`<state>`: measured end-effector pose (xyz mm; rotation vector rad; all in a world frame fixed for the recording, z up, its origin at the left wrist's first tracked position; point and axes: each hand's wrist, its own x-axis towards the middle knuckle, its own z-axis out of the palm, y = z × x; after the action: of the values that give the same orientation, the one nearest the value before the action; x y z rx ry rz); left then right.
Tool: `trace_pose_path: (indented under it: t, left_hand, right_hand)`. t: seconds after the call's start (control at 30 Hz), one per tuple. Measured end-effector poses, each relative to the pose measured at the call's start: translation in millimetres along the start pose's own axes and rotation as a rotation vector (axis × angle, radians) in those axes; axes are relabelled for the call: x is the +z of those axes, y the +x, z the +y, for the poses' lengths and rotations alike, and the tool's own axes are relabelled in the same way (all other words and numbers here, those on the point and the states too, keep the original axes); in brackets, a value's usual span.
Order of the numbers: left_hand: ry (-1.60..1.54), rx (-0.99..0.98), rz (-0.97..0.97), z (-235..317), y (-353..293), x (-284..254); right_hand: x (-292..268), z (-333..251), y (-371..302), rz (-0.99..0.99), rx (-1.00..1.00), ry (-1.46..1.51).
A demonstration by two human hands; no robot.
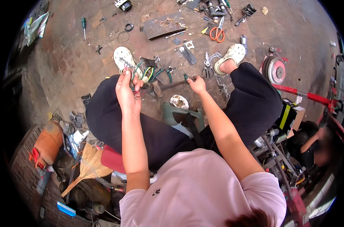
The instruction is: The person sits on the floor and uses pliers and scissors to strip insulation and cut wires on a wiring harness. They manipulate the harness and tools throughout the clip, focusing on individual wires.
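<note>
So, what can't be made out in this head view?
Head view:
Gripped part of the wires: hidden by the left hand.
Whether the right hand holds the green piece: too small to tell.
Other person's head: blurred.
Wearer's hair: cut off by the lower edge.

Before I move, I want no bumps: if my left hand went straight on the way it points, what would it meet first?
Probably the white clog on the left, though your left hand may pass above it; depth is unclear.

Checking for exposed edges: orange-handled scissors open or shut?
Shut, or nearly so: the blades of the orange-handled scissors lie together and the finger loops sit side by side.
</note>
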<state>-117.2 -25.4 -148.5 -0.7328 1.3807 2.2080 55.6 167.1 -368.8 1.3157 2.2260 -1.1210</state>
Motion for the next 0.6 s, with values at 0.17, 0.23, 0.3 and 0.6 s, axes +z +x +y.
trace_pose_path:
  t: [0.17,0.23,0.3,0.6]
  left_hand:
    - [0.091,-0.011,0.054,-4,1,19]
    - [0.113,0.005,0.113,-3,-3,26]
    - [0.112,0.026,0.122,-5,-4,23]
    - [0.165,-0.043,0.150,-2,4,25]
  right_hand:
    - [33,-14,25,-0.113,0.022,-0.021]
    - [57,-32,27,-0.198,-0.040,0.034]
    - [85,-50,31,-0.273,0.018,0.064]
    - [199,-68,70,-0.360,0.819,0.563]
